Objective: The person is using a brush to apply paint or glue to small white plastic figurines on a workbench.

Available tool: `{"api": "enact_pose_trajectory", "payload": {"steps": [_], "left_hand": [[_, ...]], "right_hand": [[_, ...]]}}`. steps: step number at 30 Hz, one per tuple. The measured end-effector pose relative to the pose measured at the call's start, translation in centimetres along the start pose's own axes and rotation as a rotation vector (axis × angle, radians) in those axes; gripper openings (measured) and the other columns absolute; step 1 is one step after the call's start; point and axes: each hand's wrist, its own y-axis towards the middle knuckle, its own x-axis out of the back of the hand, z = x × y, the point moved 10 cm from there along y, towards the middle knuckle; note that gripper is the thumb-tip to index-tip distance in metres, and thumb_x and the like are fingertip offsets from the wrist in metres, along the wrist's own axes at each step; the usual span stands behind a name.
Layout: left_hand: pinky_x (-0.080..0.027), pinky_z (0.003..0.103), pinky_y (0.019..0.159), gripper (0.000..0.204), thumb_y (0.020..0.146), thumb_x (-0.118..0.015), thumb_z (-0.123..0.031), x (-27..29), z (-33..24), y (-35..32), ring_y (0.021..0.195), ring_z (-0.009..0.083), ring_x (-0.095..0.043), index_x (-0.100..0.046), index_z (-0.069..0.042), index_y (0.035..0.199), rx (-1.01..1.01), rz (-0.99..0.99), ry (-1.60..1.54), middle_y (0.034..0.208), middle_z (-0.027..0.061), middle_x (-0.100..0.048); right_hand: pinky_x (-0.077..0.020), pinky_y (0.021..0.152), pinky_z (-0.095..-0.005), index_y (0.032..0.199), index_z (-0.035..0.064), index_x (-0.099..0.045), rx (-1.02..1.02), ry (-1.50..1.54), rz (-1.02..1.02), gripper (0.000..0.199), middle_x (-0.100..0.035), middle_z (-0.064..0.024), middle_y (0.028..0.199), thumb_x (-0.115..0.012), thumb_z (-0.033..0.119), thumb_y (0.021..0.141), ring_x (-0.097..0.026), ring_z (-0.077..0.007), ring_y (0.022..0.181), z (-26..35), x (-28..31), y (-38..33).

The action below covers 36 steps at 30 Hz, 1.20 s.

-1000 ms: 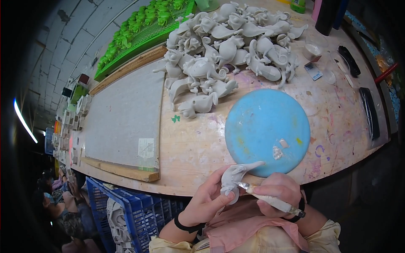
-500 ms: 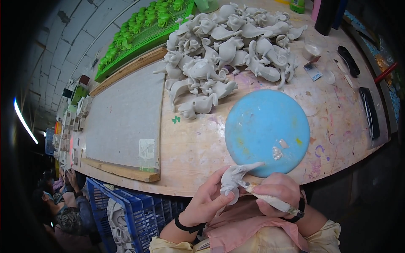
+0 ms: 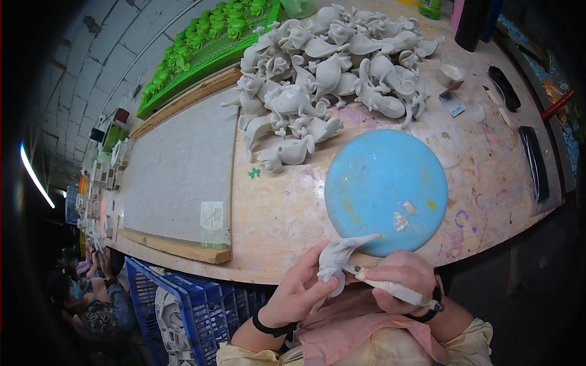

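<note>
My left hand (image 3: 299, 287) is closed round a grey-white chameleon figurine (image 3: 334, 258), the thumb pressed on its lower part. The figurine's narrow tapered end points up and right, over the near rim of a round blue disc (image 3: 384, 183). In my right hand (image 3: 408, 273) is a small hand tool (image 3: 398, 293) with a thick whitish wrapped handle. Its thin dark tip is at the figurine's right side; whether it touches cannot be made out. Several more grey chameleon figurines (image 3: 329, 76) lie heaped beyond the disc on the wooden table (image 3: 281, 213).
A grey board (image 3: 177, 171) with wooden strips lies at left, behind it a green tray (image 3: 213, 58) of green pieces. A blue crate (image 3: 207, 311) stands below the table edge. Black-handled items (image 3: 535, 163) lie at right. Another person (image 3: 97, 299) sits far left.
My hands and the figurine have barely shifted, a few pixels at most. The tool has turned slightly in my right hand. At far left the other person's head and arms have moved a little.
</note>
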Motion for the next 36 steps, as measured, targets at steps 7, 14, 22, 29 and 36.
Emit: {"api": "enact_pose_trajectory", "payload": {"steps": [7,14,22,29,36], "left_hand": [[-0.047,0.035,0.088,0.064,0.085,-0.061,-0.024,-0.5,-0.2,0.3,0.102,0.023,-0.058,-0.032,0.004,0.135,0.0,0.048,0.054,0.113,0.0156,-0.056],[-0.049,0.036,0.083,0.06,0.084,-0.061,-0.021,0.5,0.4,0.3,0.092,0.0256,-0.061,-0.035,0.007,0.131,-0.001,0.041,-0.017,0.102,0.021,-0.06],[-0.046,0.032,0.084,0.055,0.088,-0.055,-0.019,0.0,0.0,0.4,0.098,0.0219,-0.059,-0.033,0.003,0.133,-0.041,0.089,0.004,0.107,0.0195,-0.06],[-0.052,0.037,0.078,0.059,0.082,-0.062,-0.019,0.4,0.1,0.5,0.094,0.0309,-0.062,-0.037,0.009,0.128,-0.034,-0.005,-0.02,0.099,0.016,-0.059],[-0.052,0.037,0.078,0.059,0.081,-0.062,-0.018,0.4,-0.1,0.5,0.095,0.0314,-0.062,-0.037,0.009,0.127,-0.046,-0.005,-0.019,0.099,0.0148,-0.059]], "right_hand": [[-0.0467,0.053,-0.0293,0.096,0.0019,-0.067,-0.061,0.047,-0.016,0.023,-0.064,-0.0095,0.074,-0.068,0.011,0.075,-0.06,-0.022,0.06,-0.2,1.3,-0.2],[-0.0466,0.052,-0.03,0.088,-0.0005,-0.065,-0.036,-0.179,-0.118,0.017,-0.063,-0.0101,0.071,-0.064,0.013,0.078,-0.059,-0.0224,0.058,0.2,5.7,-1.0],[-0.0431,0.049,-0.0277,0.083,0.0005,-0.064,-0.136,-0.37,-0.216,0.012,-0.062,-0.0089,0.067,-0.064,0.007,0.073,-0.056,-0.0192,0.054,-1.1,8.1,-1.7],[-0.0426,0.048,-0.0288,0.08,0.0017,-0.066,-0.132,-0.38,-0.163,0.012,-0.061,-0.0077,0.065,-0.067,0.007,0.069,-0.057,-0.0203,0.053,-1.3,7.3,-1.1],[-0.0422,0.048,-0.0292,0.08,0.0024,-0.067,-0.155,-0.41,-0.143,0.012,-0.061,-0.0084,0.065,-0.067,0.007,0.069,-0.058,-0.0211,0.053,-1.3,7.0,-0.8]]}}
